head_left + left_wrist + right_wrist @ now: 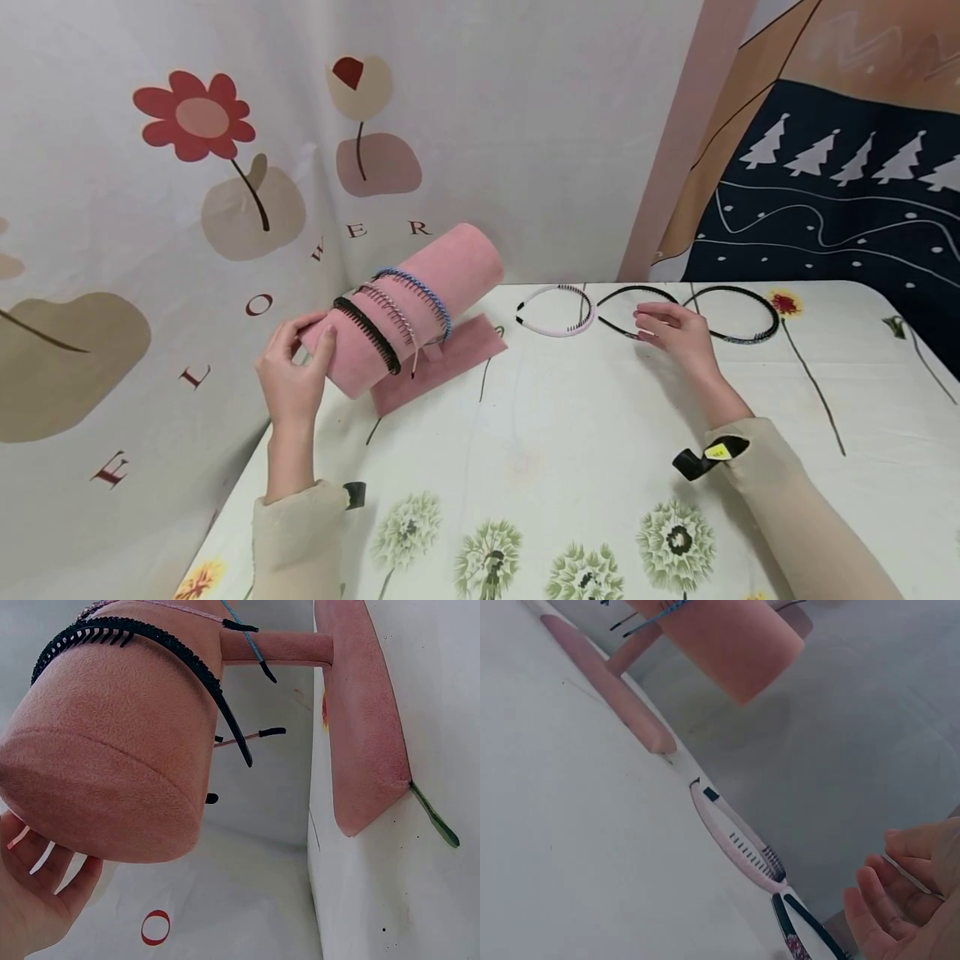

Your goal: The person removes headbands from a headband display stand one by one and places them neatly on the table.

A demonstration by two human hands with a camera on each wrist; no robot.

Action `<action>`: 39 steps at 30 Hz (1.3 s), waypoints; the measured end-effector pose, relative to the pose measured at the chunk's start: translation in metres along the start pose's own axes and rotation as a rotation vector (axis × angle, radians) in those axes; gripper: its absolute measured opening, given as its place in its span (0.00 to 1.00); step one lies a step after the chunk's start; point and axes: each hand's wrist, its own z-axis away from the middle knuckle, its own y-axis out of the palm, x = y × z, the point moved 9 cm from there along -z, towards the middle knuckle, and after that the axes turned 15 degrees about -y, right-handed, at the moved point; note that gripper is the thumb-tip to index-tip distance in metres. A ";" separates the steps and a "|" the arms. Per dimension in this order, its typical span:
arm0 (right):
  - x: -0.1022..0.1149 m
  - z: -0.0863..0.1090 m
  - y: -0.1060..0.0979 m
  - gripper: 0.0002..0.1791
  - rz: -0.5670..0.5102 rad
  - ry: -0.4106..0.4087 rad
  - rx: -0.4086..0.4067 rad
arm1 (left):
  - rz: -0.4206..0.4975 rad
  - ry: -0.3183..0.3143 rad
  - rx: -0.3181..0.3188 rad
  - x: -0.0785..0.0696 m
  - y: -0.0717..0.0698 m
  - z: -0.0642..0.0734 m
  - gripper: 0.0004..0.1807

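Observation:
A pink velvet headband stand (468, 254), a padded roll on a flat base (442, 371), stands tilted across the left of the table. My left hand (291, 379) holds the near end of the roll, thumb in front and fingers behind. Around the roll sit a black toothed headband (370, 330), a pink headband (392, 308) and a blue headband (424, 289). My right hand (681, 337), fingers loosely bent, hovers over a black headband (637, 288), overlapping it in the head view. Nothing shows between those fingers in the right wrist view.
Left of the right hand lies a pale pink headband (564, 335) with dark teeth; right of it, another black headband (777, 321). A white cloth with printed flowers covers the table (525, 433). Printed curtains (525, 125) hang close behind the table.

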 end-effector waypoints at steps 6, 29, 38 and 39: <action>0.008 -0.007 0.020 0.24 0.068 -0.025 0.042 | 0.006 0.001 -0.001 0.001 -0.001 -0.001 0.17; 0.020 -0.013 0.101 0.20 -0.029 -0.048 0.143 | 0.014 0.005 -0.006 0.001 0.000 -0.001 0.15; 0.029 -0.011 0.134 0.18 -0.024 -0.052 0.187 | 0.011 0.008 -0.005 0.001 0.000 -0.002 0.15; 0.030 -0.011 0.138 0.18 -0.029 -0.057 0.192 | 0.008 0.005 -0.004 0.001 0.000 -0.002 0.16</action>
